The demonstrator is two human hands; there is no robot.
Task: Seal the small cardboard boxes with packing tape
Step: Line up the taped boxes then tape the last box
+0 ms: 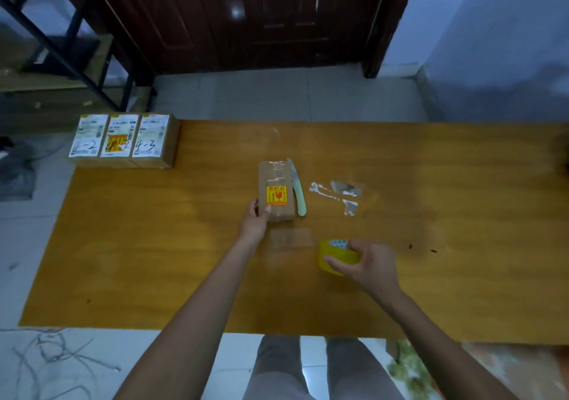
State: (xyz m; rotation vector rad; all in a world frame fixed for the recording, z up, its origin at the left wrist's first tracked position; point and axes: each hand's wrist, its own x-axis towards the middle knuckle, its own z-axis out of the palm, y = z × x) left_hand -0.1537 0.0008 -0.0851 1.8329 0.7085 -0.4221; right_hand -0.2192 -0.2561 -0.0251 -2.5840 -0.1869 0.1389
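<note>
A small cardboard box (275,188) with a yellow and red fragile sticker lies in the middle of the wooden table (154,245). Shiny tape covers its far end. My left hand (255,219) grips the box's near left corner, thumb on top. My right hand (366,264) holds a yellow roll of packing tape (331,256) standing on the table, fingers curled round its rim. A folding knife (297,188) with a pale green handle lies along the box's right side, blade open and pointing away.
Three labelled cardboard boxes (123,139) sit side by side at the table's far left corner. Scraps of used tape (337,194) lie right of the knife. A clear tape piece (291,237) is stuck flat near the box. A dark door and metal rack stand behind.
</note>
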